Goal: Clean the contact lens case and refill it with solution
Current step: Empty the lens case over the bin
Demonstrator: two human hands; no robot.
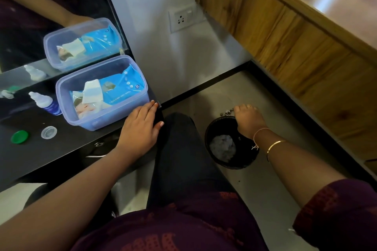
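Right hand (247, 120) reaches down over the far rim of a small black bin (212, 149) on the floor, fingers curled downward; whether it grips anything I cannot tell. A crumpled white wad (222, 147) lies inside the bin. Left hand (141, 128) lies flat and spread, holding nothing, on the right front corner of the black dresser top (61, 155), just beside a blue plastic tub (65, 100) of wet wipes. The contact lens case seems to be apart: a green cap (19, 137) and a clear cap (48, 132) sit open near the front edge, well left of the tub, and the solution bottle (43, 103) stands behind them by the mirror (30, 6). The likely risk is a hand that touched the bin carrying dirt back to the open caps, or the leaning body knocking them off the front edge.
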